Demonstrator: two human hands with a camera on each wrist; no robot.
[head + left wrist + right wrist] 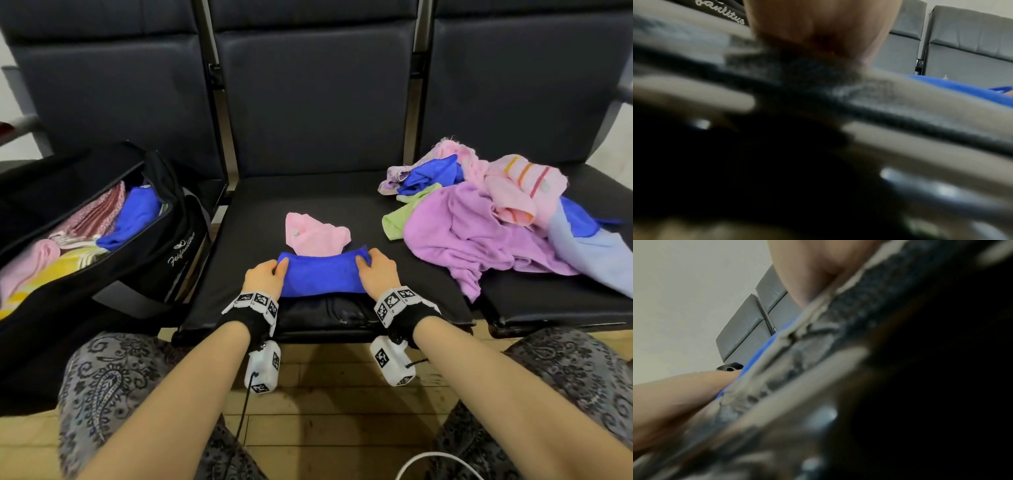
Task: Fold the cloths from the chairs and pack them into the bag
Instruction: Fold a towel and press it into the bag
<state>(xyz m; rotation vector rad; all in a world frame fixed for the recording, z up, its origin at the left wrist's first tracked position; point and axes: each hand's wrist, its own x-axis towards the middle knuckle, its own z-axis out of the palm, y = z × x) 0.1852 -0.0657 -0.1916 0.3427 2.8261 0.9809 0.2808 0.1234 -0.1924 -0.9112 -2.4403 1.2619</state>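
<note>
Both hands, left hand [263, 278] and right hand [376, 270], pinch the ends of the folded bright-blue terry cloth [322, 275] on the middle black padded chair seat [308, 195], and uneven lifting toward the open black fabric bag [161, 260] could spill the fold open.

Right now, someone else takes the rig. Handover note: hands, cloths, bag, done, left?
Left hand: grips the left end of the blue cloth.
Right hand: grips its right end.
The blue cloth lies folded on the middle seat; a small pink cloth lies just behind it, unfolded.
Bag: open on the left seat, folded cloths already packed inside.
Pile of unfolded cloths: on the right seat.
Done: part of the load is in the bag.
Left: finish and pack the blue cloth, then the pink one, then the pile.
</note>
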